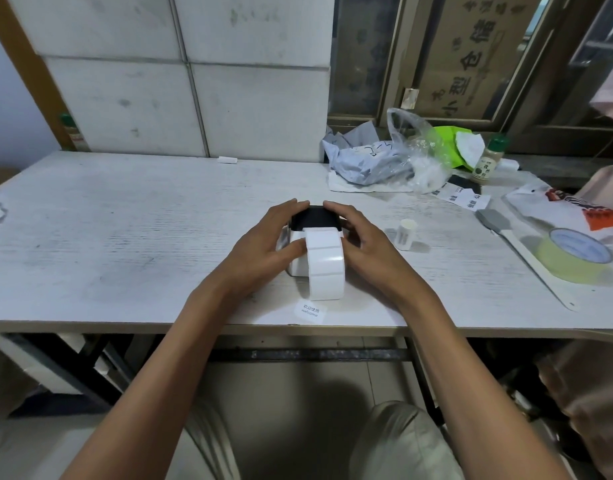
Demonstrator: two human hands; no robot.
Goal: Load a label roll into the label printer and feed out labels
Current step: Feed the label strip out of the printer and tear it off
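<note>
Near the front edge of the worktop (125, 209) sits the label printer (313, 221), a small white box with a black top, and both hands are on it. The left hand (267, 240) cups its left side, fingers curled over the black lid and thumb pressing toward the strip of labels (324, 261). The right hand (358, 237) cups the right side the same way. Each grip is closed around the printer's body, not around the strip.

The strip comes out of the slot under the black lid, arcs forward and down, and curls back on the worktop just before the printer. A loose label printed "welcome" (309, 312) lies nearer the edge. A small white core (406, 234) stands upright to the right, apart from the printer.

The printer looks light and rigid, with smooth plastic sides likely to slide on the worktop, so holding both flanks seems the sound way to steady it. The lid is probably the weak part; pressure belongs near its edges. The strip is thin, springy paper that would crease or tear if pinched hard or pulled sideways. It is best taken by its edges near the free end and drawn straight out, in line with the slot.
</note>
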